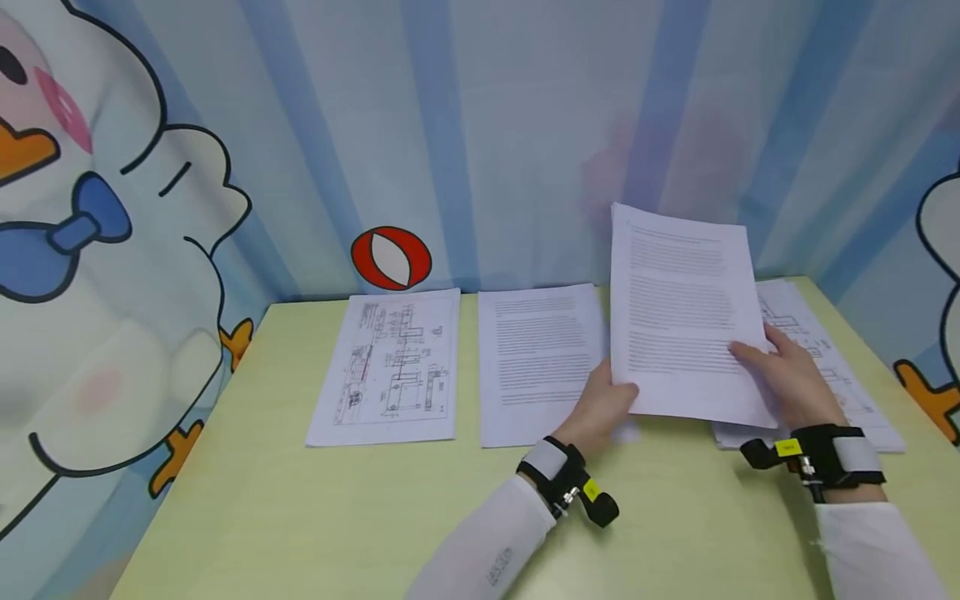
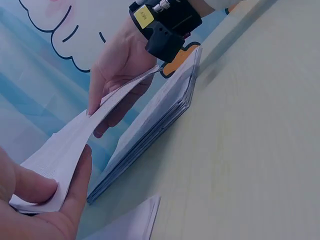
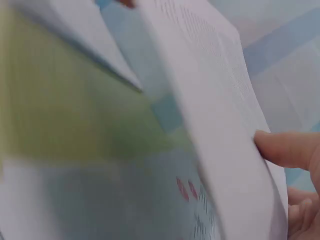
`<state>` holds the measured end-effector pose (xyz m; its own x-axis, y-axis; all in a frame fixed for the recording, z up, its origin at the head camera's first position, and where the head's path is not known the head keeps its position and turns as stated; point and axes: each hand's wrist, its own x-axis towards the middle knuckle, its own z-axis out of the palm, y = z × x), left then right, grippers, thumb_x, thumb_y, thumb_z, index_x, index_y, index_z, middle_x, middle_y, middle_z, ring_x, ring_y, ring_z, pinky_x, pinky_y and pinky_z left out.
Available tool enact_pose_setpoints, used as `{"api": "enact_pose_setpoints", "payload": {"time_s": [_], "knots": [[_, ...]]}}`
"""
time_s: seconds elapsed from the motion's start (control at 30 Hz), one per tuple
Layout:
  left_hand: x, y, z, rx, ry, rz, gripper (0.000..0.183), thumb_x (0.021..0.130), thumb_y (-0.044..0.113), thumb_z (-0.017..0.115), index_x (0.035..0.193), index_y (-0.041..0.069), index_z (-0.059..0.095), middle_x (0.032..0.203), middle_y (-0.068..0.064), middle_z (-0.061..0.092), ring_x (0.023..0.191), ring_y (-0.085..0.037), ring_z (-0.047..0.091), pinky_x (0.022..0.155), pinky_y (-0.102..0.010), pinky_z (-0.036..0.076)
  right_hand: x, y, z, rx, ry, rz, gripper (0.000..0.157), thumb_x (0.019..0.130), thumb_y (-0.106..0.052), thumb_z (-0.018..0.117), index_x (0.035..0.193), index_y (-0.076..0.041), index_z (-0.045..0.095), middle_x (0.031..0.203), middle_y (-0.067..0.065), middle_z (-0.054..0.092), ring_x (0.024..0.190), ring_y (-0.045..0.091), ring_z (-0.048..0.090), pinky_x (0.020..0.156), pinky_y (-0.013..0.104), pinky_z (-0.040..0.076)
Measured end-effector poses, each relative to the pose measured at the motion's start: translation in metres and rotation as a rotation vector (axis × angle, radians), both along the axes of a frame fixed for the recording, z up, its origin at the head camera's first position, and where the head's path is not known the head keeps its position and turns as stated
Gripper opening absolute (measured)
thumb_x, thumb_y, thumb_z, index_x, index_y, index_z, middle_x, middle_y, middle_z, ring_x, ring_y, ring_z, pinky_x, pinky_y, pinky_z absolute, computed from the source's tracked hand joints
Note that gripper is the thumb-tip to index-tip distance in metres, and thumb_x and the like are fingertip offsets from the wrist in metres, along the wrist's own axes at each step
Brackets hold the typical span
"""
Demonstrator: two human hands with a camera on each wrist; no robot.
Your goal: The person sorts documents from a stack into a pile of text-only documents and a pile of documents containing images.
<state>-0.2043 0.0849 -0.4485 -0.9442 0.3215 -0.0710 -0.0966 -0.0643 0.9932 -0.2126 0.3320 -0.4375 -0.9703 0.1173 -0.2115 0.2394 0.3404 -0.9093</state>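
Note:
A thin stack of printed text sheets [image 1: 678,308] is held up off the table, tilted toward the head camera. My left hand [image 1: 602,400] pinches its lower left edge, thumb on the front and fingers behind. On the right edge my right hand [image 1: 795,375] grips the same sheets, thumb on the printed face. In the left wrist view the held sheets [image 2: 75,137] bend slightly between both hands. Behind and below them, partly hidden, lies a pile of drawing sheets [image 1: 813,350] at the right. Another pile of text pages [image 1: 536,358] lies left of the held sheets.
A pile of technical drawings [image 1: 393,367] lies farther left on the pale yellow table [image 1: 300,525]. At the table's back edge hangs a striped blue curtain [image 1: 517,150] with cartoon figures. Each wrist carries a strapped camera.

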Motion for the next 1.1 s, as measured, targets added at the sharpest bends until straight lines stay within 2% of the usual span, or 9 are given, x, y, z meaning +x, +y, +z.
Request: {"api": "enact_pose_setpoints", "payload": {"time_s": [0.1, 0.2, 0.37, 0.47, 0.57, 0.7, 0.9, 1.1], "knots": [[-0.002, -0.014, 0.003, -0.024, -0.011, 0.035, 0.046, 0.08, -0.001, 0.045, 0.115, 0.027, 0.052, 0.107, 0.009, 0.057, 0.098, -0.01, 0.051, 0.089, -0.033, 0.039, 0.003, -0.013, 0.006, -0.09, 0.055, 0.027, 0.081, 0.084, -0.05, 0.056, 0.147, -0.031, 0.007, 0.126, 0.002, 0.045, 0.096, 0.01, 0.055, 0.073, 0.03, 0.048], [-0.005, -0.035, 0.007, -0.017, -0.05, 0.044, 0.043, 0.082, 0.001, 0.047, 0.115, 0.028, 0.052, 0.108, 0.007, 0.058, 0.097, -0.012, 0.053, 0.086, -0.036, 0.041, 0.005, -0.031, 0.012, -0.212, 0.108, 0.049, 0.076, 0.086, -0.04, 0.058, 0.146, -0.026, 0.015, 0.113, -0.008, 0.051, 0.092, 0.004, 0.057, 0.07, 0.027, 0.05], [-0.009, -0.075, 0.016, -0.025, -0.055, 0.048, 0.039, 0.087, 0.005, 0.047, 0.117, 0.029, 0.052, 0.112, 0.005, 0.058, 0.098, -0.016, 0.054, 0.083, -0.037, 0.042, 0.002, -0.07, 0.021, -0.377, 0.144, 0.05, 0.067, 0.088, -0.033, 0.058, 0.142, -0.01, 0.026, 0.109, -0.007, 0.057, 0.095, 0.006, 0.058, 0.07, 0.025, 0.05], [-0.011, -0.097, 0.022, -0.055, -0.03, 0.053, 0.036, 0.089, 0.008, 0.047, 0.118, 0.028, 0.052, 0.113, 0.004, 0.058, 0.1, -0.016, 0.053, 0.085, -0.037, 0.04, -0.001, -0.093, 0.026, -0.362, 0.168, 0.044, 0.062, 0.09, -0.032, 0.056, 0.139, -0.005, 0.031, 0.105, -0.006, 0.059, 0.093, 0.008, 0.059, 0.069, 0.025, 0.05], [-0.008, -0.116, 0.035, -0.078, -0.015, 0.061, 0.031, 0.091, 0.013, 0.048, 0.119, 0.023, 0.053, 0.112, 0.002, 0.059, 0.101, -0.017, 0.052, 0.088, -0.037, 0.039, -0.005, -0.111, 0.028, -0.29, 0.179, 0.033, 0.056, 0.091, -0.031, 0.054, 0.137, -0.005, 0.034, 0.107, -0.002, 0.059, 0.092, 0.011, 0.06, 0.069, 0.026, 0.051], [-0.009, -0.137, 0.041, -0.155, 0.01, 0.1, 0.029, 0.092, 0.021, 0.05, 0.121, 0.019, 0.053, 0.11, 0.001, 0.061, 0.099, -0.016, 0.054, 0.087, -0.037, 0.04, -0.009, -0.128, 0.024, -0.17, 0.174, 0.044, 0.052, 0.093, -0.033, 0.051, 0.136, -0.008, 0.038, 0.112, 0.008, 0.058, 0.089, 0.014, 0.061, 0.068, 0.029, 0.052], [-0.014, -0.16, 0.025, -0.36, 0.011, 0.176, 0.042, 0.089, 0.025, 0.052, 0.13, 0.014, 0.046, 0.107, -0.004, 0.059, 0.092, -0.018, 0.056, 0.076, -0.034, 0.047, -0.016, -0.142, 0.011, -0.067, 0.107, 0.086, 0.051, 0.092, -0.033, 0.054, 0.134, -0.008, 0.04, 0.113, 0.018, 0.059, 0.086, 0.022, 0.062, 0.065, 0.033, 0.052], [-0.016, -0.176, 0.012, -0.506, 0.015, 0.15, 0.044, 0.086, 0.014, 0.053, 0.13, 0.007, 0.047, 0.094, -0.008, 0.058, 0.075, -0.018, 0.055, 0.058, -0.028, 0.046, -0.019, -0.149, -0.002, -0.066, 0.043, 0.155, 0.051, 0.094, -0.024, 0.05, 0.138, -0.007, 0.033, 0.115, 0.022, 0.056, 0.085, 0.025, 0.061, 0.065, 0.036, 0.052]]}}
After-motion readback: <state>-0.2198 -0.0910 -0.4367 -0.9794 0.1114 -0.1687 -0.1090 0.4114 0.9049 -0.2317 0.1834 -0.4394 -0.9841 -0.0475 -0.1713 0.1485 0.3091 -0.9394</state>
